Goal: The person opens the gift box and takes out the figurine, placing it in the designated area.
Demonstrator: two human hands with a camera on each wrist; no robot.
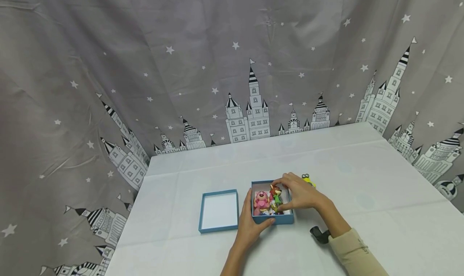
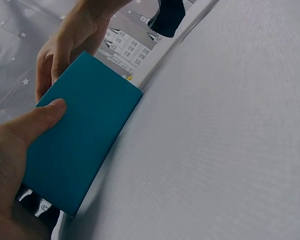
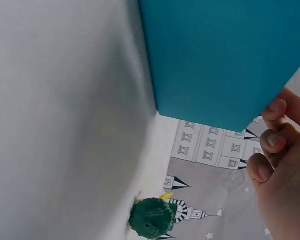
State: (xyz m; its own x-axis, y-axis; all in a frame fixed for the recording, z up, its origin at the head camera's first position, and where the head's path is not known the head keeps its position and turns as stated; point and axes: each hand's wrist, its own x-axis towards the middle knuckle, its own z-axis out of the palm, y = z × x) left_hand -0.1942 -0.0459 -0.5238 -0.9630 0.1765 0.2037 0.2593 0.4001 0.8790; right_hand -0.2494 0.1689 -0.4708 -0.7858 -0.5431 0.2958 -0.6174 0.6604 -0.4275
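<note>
My left hand (image 1: pixel 250 225) grips the left side of an open blue box (image 1: pixel 273 219), its thumb on the front wall; the left wrist view shows that thumb on the blue face too. Inside the box lie a pink bear figurine (image 1: pixel 262 202) and a fox figurine (image 1: pixel 276 193) in a green top, with other small figures partly hidden beneath. My right hand (image 1: pixel 297 191) reaches over the right wall and pinches the fox figurine lengthwise, fingers by its head and thumb near its feet. In the right wrist view, the box wall hides what those fingertips hold.
Left of the box lies a shallow blue-rimmed lid (image 1: pixel 219 229) with a white inside. A yellow figure with big eyes (image 1: pixel 307 179) is behind my right hand; its green underside (image 3: pixel 152 218) shows in the right wrist view. A grey castle-print curtain (image 1: pixel 203 86) borders the white table (image 1: pixel 170 243).
</note>
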